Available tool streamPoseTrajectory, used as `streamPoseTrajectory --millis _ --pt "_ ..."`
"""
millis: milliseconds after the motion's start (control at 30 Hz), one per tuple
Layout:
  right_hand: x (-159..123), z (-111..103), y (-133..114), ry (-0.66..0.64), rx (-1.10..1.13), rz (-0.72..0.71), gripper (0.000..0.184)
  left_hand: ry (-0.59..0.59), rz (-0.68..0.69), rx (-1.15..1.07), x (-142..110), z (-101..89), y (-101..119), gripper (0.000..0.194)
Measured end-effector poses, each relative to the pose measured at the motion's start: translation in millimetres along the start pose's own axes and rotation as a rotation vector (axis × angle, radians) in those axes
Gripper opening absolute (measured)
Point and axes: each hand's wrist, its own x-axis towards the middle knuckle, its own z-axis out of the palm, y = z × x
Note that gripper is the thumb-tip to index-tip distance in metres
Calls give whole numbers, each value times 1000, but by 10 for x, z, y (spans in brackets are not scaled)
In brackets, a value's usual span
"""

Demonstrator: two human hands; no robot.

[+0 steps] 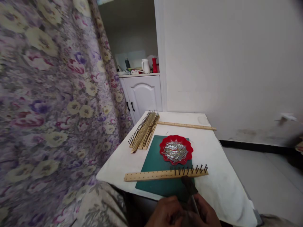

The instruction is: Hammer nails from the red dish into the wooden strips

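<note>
Dark-headed tool (189,186) is jutting up from the bottom of the view, its blurred head sitting right by the near edge of the front wooden strip (151,176); whether the two are touching is impossible to tell. The right hand (205,210) is gripping the tool, its fingers curling around the grey shaft. The left hand (167,209) is bunching its fingers close beside the right one; whether it is pinching anything is hidden from view.

Just beyond the hands, the front wooden strip is lying crosswise over the green mat (151,160), both of its ends reaching past the mat's sides. Dark nails (187,170) are standing along its right part, while small holes are showing along the left part.

Behind this strip, a scalloped red dish (190,152) is resting mostly on the mat and holding a heap of silver nails (175,152). To the left, studded strips (145,132) are lying together on the white-covered table (220,189), bristling with nails. A thin wooden strip (187,125) is stretching along the table's far end.

Farther out, a floral curtain (59,126) is hanging at the left, and a white jug (145,66) is standing above the cabinet (144,94).
</note>
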Motion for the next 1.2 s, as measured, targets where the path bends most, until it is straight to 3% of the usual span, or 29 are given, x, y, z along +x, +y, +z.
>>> streamPoseTrajectory --millis 300,467,600,867,933,1033,1200 --pt "-22 20 -37 56 9 5 29 45 -36 -63 5 -12 115 22" --pt "-51 50 -170 59 28 -29 24 126 -123 -205 53 -9 240 14" --pt "-70 50 -176 59 92 -34 27 171 -220 -438 71 66 185 4" --pt "-66 53 -169 57 104 -38 25 196 -207 -758 57 182 79 30" --pt "-66 54 -181 47 104 -59 23 218 -185 -696 66 98 85 30" --pt "-66 49 -190 47 97 -37 24 352 -156 -443 126 -107 36 24" --pt "-55 39 -171 39 85 -27 25 525 -123 -159 339 -329 -197 15"
